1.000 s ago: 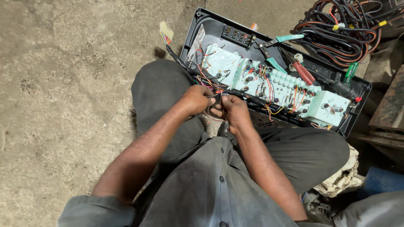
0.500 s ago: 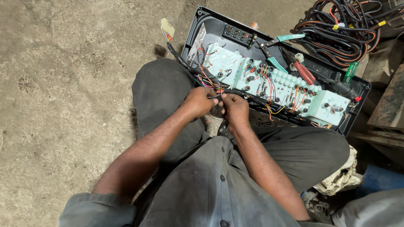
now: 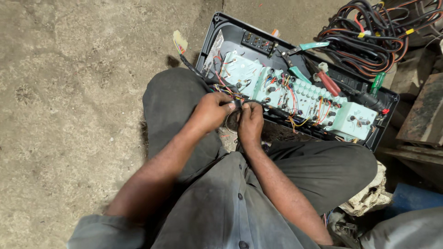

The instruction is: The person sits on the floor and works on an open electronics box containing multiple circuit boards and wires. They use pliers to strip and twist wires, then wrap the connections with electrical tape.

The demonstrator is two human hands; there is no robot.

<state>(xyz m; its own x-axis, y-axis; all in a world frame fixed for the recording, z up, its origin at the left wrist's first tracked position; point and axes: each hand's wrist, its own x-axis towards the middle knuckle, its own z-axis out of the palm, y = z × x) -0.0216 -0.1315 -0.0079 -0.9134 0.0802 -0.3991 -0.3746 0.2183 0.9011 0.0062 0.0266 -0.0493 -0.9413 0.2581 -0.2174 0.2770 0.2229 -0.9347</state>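
Bare concrete floor [image 3: 69, 92] all around, rough and pitted, with a crack running up near the top. Just right of that crack there's a tangled coil of black and orange cables [image 3: 378, 37], and below the coil a rusty metal slab [image 3: 427, 115]. Flat, even daylight.

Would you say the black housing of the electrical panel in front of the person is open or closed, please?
Open. The black housing lies face-up on the ground, its pale green terminal board and coloured wiring fully exposed, with no cover over them.
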